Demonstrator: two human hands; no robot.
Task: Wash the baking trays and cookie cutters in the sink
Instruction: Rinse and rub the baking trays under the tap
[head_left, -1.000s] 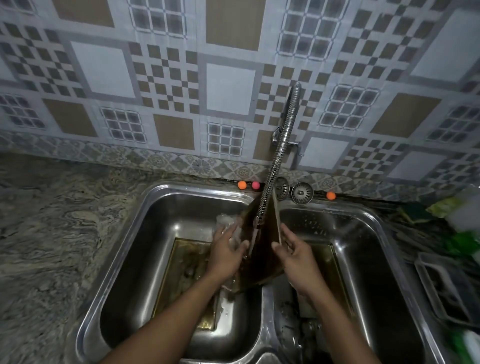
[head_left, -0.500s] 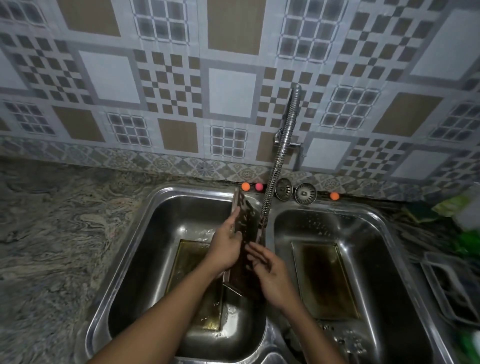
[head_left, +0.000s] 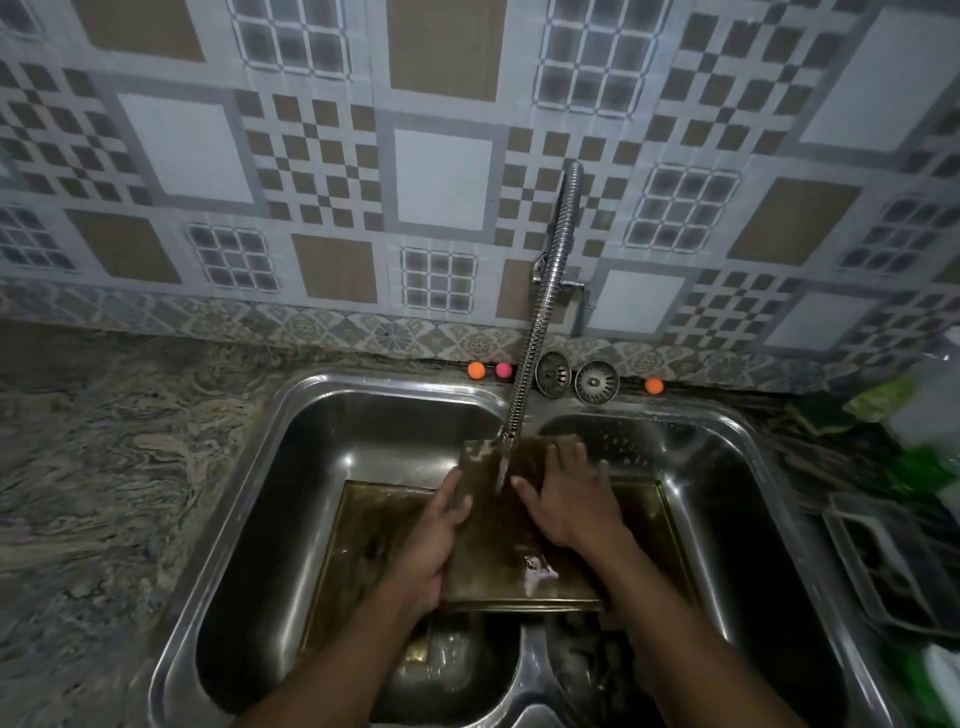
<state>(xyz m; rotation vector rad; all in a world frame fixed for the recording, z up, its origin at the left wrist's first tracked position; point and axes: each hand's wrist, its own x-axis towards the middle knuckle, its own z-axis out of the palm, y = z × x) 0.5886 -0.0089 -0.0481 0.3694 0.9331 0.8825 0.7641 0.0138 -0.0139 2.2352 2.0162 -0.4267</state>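
Note:
A dark, stained baking tray (head_left: 511, 564) lies nearly flat above the divider of the double steel sink (head_left: 291, 431), under water running from the flexible tap (head_left: 540, 306). My left hand (head_left: 434, 540) grips the tray's left edge. My right hand (head_left: 569, 496) rests flat on the tray's upper surface, fingers spread. Another brownish tray (head_left: 363, 530) lies on the bottom of the left basin, and a further one (head_left: 657, 525) lies in the right basin. No cookie cutters are visible.
Two sink strainers (head_left: 574, 376) and small orange and pink balls (head_left: 488, 370) sit on the back ledge. A marbled counter (head_left: 104, 467) spreads to the left. A dark dish rack (head_left: 893, 561) and green packets (head_left: 883, 405) stand at the right.
The tray was held upright on edge under the tap; it has now been turned flat, and my right hand has moved on top of it.

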